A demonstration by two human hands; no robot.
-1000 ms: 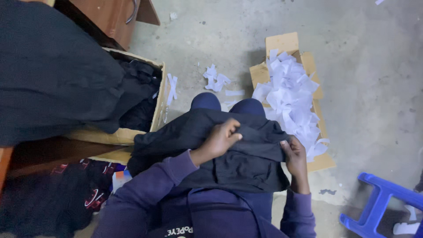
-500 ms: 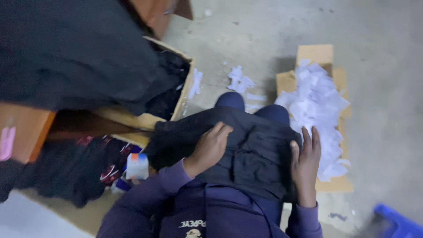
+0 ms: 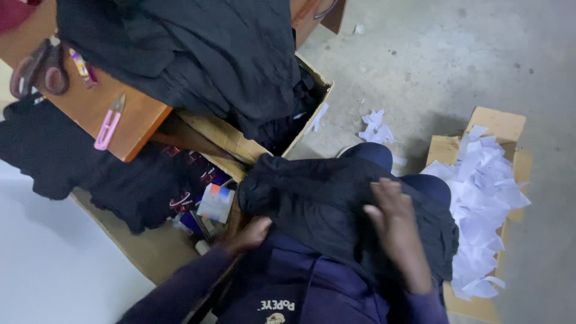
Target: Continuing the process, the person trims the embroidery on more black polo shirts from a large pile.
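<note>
At upper left I saw scissors (image 3: 37, 71) and pink snips (image 3: 108, 123) on a wooden tabletop (image 3: 90, 105), while white paper scraps (image 3: 483, 210) filled a cardboard tray (image 3: 501, 126) at right.

Blk garment (image 3: 324, 204), white paper scraps (image 3: 486, 204).

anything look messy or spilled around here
Yes. White paper scraps overflow a flattened cardboard sheet on the right, and a few scraps lie loose on the concrete floor. Dark garments spill off the wooden table into an open cardboard box.
</note>
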